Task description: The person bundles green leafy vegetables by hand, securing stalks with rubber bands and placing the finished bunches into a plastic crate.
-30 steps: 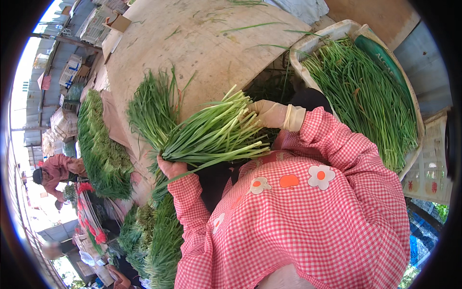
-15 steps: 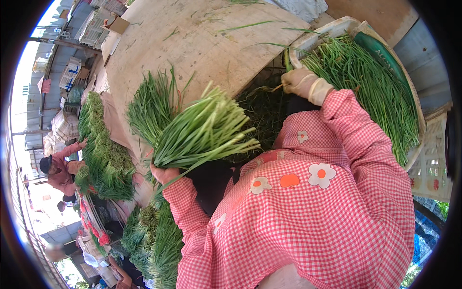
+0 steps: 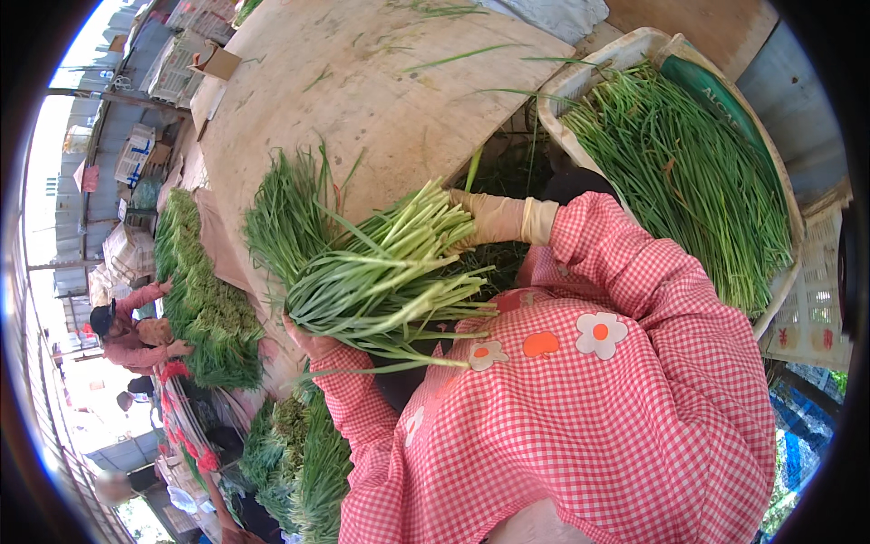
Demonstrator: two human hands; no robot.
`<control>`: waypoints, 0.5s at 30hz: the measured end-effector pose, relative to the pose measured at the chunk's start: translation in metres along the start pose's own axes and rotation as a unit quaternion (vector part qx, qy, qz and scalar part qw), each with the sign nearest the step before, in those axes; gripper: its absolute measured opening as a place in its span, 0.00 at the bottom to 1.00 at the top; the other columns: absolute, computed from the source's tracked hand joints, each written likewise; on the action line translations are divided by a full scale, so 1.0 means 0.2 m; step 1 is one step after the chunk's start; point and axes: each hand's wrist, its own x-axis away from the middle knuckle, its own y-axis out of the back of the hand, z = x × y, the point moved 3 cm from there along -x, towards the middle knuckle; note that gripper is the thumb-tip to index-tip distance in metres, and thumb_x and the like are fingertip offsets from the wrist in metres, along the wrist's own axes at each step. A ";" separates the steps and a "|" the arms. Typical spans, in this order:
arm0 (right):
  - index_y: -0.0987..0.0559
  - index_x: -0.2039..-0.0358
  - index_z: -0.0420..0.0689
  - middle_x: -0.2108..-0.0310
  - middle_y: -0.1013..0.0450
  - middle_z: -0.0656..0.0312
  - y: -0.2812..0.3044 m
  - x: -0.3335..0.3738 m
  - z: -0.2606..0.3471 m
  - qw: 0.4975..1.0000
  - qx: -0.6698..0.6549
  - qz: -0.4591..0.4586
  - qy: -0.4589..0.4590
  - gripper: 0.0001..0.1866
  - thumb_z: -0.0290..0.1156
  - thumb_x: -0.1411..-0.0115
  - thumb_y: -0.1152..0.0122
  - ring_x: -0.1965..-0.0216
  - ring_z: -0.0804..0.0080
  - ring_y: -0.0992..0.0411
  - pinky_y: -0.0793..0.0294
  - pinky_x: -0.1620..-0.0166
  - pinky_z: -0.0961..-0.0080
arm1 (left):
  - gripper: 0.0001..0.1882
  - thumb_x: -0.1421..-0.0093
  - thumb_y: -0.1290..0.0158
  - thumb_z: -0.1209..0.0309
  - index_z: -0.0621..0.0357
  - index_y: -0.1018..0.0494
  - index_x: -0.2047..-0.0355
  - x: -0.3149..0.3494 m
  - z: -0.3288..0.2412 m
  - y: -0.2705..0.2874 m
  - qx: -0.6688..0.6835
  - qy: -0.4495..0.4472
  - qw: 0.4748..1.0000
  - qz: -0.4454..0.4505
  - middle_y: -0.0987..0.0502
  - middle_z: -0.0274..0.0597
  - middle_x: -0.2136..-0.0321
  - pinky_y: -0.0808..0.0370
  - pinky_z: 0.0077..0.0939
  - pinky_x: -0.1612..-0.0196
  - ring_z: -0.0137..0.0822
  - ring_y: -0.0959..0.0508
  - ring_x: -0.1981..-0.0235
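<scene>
A loose bunch of garlic chives (image 3: pixel 381 290) spreads in front of me, pale stem ends to the right and green leaves to the left. My bare left hand (image 3: pixel 311 339) is closed round its leafy left side, the fingers partly covered by leaves. At the upper stem ends, my gloved right hand (image 3: pixel 497 218) has its fingers against the stalks; stems hide some fingertips. A yellowish-green leaf (image 3: pixel 474 169) stands up just beyond that hand. Behind the bunch, a second bundle of chives (image 3: pixel 285 213) lies on the wooden board (image 3: pixel 381 118).
At the right stands a pale tub (image 3: pixel 555 118) full of long green chives (image 3: pixel 680 172), with a green cloth (image 3: pixel 716 104) at its far side. More chives are heaped at left (image 3: pixel 195 299) and lower left (image 3: pixel 313 462). A co-worker (image 3: pixel 131 331) is beside the left heap.
My right hand has come left from beside the tub to the stem ends, no longer showing the thin yellowish strand. The bunch has spread, with several stalks now hanging lower.
</scene>
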 end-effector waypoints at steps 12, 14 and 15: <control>0.26 0.71 0.44 0.78 0.30 0.71 0.40 0.18 0.00 0.976 -0.043 -0.135 -0.167 0.09 0.36 0.44 0.49 0.81 0.87 0.39 0.40 0.79 0.89 | 0.13 0.45 0.57 0.59 0.55 0.33 0.70 -0.02 -0.16 -0.26 0.017 -0.082 0.993 0.086 0.27 0.45 0.72 0.30 0.41 0.60 0.42 0.28 0.66; 0.28 0.68 0.44 0.78 0.33 0.71 0.45 0.18 0.00 0.979 -0.032 -0.160 -0.119 0.10 0.37 0.41 0.51 0.82 0.86 0.41 0.40 0.79 0.89 | 0.11 0.45 0.56 0.60 0.55 0.35 0.72 -0.03 -0.18 -0.31 0.042 -0.061 0.980 0.186 0.28 0.43 0.74 0.31 0.38 0.60 0.39 0.29 0.67; 0.28 0.67 0.44 0.78 0.32 0.71 0.44 0.16 0.01 0.982 -0.058 -0.143 -0.109 0.11 0.39 0.41 0.51 0.81 0.86 0.40 0.40 0.79 0.89 | 0.11 0.45 0.56 0.60 0.54 0.35 0.73 -0.04 -0.19 -0.35 0.053 -0.046 0.969 0.236 0.29 0.42 0.75 0.32 0.36 0.61 0.38 0.30 0.68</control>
